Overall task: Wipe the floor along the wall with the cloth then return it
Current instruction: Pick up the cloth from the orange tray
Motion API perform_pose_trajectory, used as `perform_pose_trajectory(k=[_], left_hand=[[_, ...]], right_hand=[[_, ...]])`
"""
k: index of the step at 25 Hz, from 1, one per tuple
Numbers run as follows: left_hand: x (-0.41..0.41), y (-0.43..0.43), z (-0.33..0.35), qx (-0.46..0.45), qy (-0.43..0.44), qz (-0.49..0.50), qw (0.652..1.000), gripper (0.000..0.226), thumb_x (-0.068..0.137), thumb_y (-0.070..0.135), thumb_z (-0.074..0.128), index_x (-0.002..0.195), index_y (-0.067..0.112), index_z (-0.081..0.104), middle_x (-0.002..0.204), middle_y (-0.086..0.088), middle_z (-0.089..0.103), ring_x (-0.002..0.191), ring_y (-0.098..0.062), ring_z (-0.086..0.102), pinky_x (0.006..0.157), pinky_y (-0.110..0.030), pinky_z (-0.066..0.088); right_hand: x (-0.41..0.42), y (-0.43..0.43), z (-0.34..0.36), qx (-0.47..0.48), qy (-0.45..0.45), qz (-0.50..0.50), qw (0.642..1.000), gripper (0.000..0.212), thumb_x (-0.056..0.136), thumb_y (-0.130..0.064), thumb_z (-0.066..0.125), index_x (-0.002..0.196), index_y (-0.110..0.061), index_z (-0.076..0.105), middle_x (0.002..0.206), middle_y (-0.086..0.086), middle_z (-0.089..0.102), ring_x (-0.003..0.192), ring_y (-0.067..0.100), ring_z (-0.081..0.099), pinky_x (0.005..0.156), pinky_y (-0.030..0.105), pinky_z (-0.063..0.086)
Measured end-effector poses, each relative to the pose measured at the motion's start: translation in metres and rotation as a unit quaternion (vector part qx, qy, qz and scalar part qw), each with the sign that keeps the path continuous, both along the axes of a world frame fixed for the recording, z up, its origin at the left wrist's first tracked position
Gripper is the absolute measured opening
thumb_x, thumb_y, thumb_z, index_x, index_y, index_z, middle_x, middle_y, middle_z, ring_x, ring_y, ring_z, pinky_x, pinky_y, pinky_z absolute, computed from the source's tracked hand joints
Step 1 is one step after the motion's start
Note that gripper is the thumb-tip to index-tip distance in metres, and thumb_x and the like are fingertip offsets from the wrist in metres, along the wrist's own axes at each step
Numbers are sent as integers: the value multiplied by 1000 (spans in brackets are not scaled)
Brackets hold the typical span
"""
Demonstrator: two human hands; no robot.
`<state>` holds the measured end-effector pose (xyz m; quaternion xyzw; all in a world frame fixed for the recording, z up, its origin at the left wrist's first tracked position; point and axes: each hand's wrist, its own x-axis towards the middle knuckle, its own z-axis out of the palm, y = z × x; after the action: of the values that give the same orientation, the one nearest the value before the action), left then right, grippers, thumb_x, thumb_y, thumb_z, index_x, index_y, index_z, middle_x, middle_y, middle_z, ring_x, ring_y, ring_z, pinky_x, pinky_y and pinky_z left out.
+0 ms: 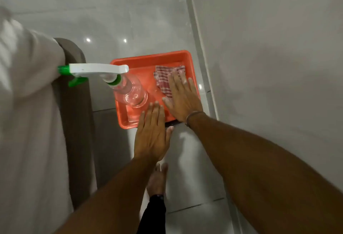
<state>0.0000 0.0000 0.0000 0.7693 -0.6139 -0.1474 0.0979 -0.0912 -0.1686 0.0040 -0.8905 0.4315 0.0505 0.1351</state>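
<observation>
A red-and-white checked cloth (164, 78) lies crumpled in the far right part of an orange tray (148, 58) on the tiled floor, close to the white wall (269, 66) on the right. My right hand (182, 100) hovers flat over the tray with fingers spread, its fingertips over the near edge of the cloth; whether it touches the cloth I cannot tell. My left hand (152, 135) is stretched out flat over the tray's near rim, fingers apart, holding nothing.
A clear spray bottle (130, 91) with a white and green trigger head stands in the tray's left half. A bed with white sheet (27, 104) and brown frame (78, 115) runs along the left. My bare foot (157, 180) stands on the grey floor tiles below the hands.
</observation>
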Motion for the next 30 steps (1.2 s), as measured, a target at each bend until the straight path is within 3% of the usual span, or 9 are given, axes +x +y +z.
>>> perform_pose_trajectory(k=[5,8,12,17,20,25,30], left_hand=[[10,-5,-36,-10,5,5,1000,75,114,48,41,170,0,31,180,-19,28,170,-33,21,138,-56,19],[8,-4,-39,-26,-1,-5,1000,72,115,47,41,171,2,32,180,-17,27,170,-32,20,139,-50,11],[8,-8,-38,-13,-8,3,1000,73,114,47,40,171,3,30,181,-16,25,170,-30,15,140,-44,-1],[10,-7,-33,-20,-8,5,1000,73,113,46,42,171,3,31,181,-17,27,170,-31,16,139,-50,8],[7,-6,-24,-8,-9,9,1000,75,113,48,40,171,1,31,181,-19,26,170,-32,17,138,-54,14],[-20,9,11,21,-27,0,999,76,113,51,36,171,1,30,181,-20,25,170,-33,18,138,-56,17],[-74,54,31,47,-26,-1,999,79,114,59,21,174,8,23,184,-14,18,172,-29,9,140,-46,-1]], right_hand=[[20,-30,-43,6,34,29,999,98,94,-76,32,164,-15,3,174,14,2,161,34,-1,129,56,-1],[14,-32,-55,8,41,42,998,99,94,-78,32,164,-15,1,174,14,0,161,35,-2,129,58,-2],[22,-33,-58,17,24,20,999,78,106,-55,37,164,-13,6,174,15,6,160,37,2,130,57,4],[21,-33,-42,70,-85,-44,993,67,105,-26,55,161,-8,22,170,14,24,159,36,17,128,57,20],[15,-26,-15,34,-167,-75,983,61,102,-11,58,157,-4,34,165,17,35,156,38,25,122,56,34],[-25,30,52,6,-285,-90,954,56,104,-20,45,156,-2,35,164,18,38,156,37,25,116,56,44],[-115,139,71,27,-265,-116,957,57,103,-18,47,157,-7,35,164,14,38,156,33,27,120,48,38]])
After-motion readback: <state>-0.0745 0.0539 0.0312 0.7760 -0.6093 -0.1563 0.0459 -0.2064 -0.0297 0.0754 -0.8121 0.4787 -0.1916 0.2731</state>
